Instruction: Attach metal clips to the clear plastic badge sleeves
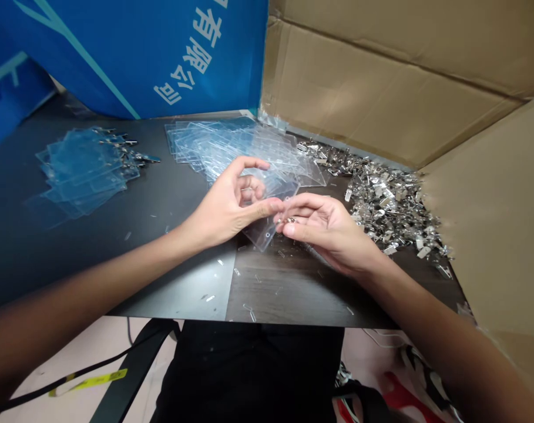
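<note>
A clear plastic badge holder (pixel 263 233), with small round holes along one edge, is tilted between my hands. My left hand (pixel 231 205) holds it, thumb stretched along its holed edge and the other fingers curved above. My right hand (pixel 331 229) pinches a small metal badge clip (pixel 290 220) right at that edge, its fingertips meeting my left thumb. Most of the clip is hidden by the fingers, and I cannot tell whether it is joined to the holder. Behind my left hand spreads a pile of clear badge holders (pixel 205 141).
Loose metal clips (pixel 385 197) form a large heap on the right. At left lies a stack of holders with clips attached (pixel 86 164). Small clear plastic scraps (pixel 249 311) litter the table (pixel 288 299). A blue panel (pixel 161 53) and cardboard (pixel 359 88) wall the back.
</note>
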Demonstrator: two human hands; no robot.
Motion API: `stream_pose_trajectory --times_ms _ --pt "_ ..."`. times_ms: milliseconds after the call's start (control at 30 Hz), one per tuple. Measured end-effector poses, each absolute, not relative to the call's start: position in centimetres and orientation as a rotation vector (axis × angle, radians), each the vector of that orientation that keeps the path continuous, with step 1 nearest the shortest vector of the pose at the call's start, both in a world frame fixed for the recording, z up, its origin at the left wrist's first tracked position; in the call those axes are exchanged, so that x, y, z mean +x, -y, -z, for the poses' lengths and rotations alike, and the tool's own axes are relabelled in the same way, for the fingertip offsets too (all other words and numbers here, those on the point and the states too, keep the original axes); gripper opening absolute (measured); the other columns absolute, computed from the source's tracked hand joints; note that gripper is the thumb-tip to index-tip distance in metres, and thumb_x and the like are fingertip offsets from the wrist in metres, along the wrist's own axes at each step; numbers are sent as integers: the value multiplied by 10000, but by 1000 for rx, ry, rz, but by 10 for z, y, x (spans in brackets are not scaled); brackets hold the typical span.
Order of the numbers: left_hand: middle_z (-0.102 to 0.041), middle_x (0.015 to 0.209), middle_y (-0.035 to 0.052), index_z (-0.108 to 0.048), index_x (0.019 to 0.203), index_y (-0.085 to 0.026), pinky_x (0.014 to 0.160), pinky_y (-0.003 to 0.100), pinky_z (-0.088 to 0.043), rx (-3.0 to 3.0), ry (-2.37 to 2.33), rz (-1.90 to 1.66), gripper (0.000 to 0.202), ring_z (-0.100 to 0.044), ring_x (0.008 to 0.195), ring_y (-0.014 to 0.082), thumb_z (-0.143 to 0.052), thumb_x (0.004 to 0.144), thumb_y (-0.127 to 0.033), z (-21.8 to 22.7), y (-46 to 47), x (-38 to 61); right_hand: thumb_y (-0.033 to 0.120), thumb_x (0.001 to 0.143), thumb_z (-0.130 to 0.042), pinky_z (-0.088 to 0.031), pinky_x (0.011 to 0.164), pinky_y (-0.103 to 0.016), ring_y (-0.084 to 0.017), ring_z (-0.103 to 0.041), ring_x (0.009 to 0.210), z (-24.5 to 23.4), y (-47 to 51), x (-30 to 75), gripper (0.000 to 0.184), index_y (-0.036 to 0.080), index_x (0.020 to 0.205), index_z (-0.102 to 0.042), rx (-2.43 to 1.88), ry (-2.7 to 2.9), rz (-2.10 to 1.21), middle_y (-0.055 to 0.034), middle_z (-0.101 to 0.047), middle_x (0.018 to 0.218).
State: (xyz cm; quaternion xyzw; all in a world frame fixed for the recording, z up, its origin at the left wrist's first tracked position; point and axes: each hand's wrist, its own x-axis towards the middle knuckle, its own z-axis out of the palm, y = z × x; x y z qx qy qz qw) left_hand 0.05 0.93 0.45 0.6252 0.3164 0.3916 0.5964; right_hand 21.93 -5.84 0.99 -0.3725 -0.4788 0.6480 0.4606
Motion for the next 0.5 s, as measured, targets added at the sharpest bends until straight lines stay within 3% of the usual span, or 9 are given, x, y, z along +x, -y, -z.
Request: stream_pose_trajectory --times_ms 167,267,367,500 --pt "-703 783 -19 -721 1115 -197 488 201 -454 1204 -679 -755 623 -593 556 89 -1117 690 -423 -11 -15 -3 370 756 -1086 -702 1045 -416 -213 -858 1011 -12 58 220 430 242 1096 -855 -876 1183 -1613 -46 -891 1028" --pt "-772 806 29 -801 984 -160 587 216 -575 1153 -641 -727 465 -703 648 122 -1094 736 -420 -11 -17 -5 355 768 -1081 -697 1056 -427 -210 -856 991 -13 58 220 411 243 1096 -860 -853 1191 -1580 -31 -877 984" --pt "-832 913 64 -868 1038 -178 794 313 -707 1106 -584 -686 378 -809 818 189 -1058 794 -394 -12 -17 -7 395 768 -1080 -701 1029 -429 -214 -849 966 -14 57 221 382 239 1030 -851 -892 1215 -1510 -32 -862 965" --pt "-852 1008 94 -865 1168 -213 933 474 -749 1092 -501 -622 342 -866 954 271 -985 891 -374 -15 -17 -8 447 718 -1102 -723 927 -397 -198 -834 874 -14 56 222 442 229 986 -826 -938 1243 -1437 -37 -851 1002"
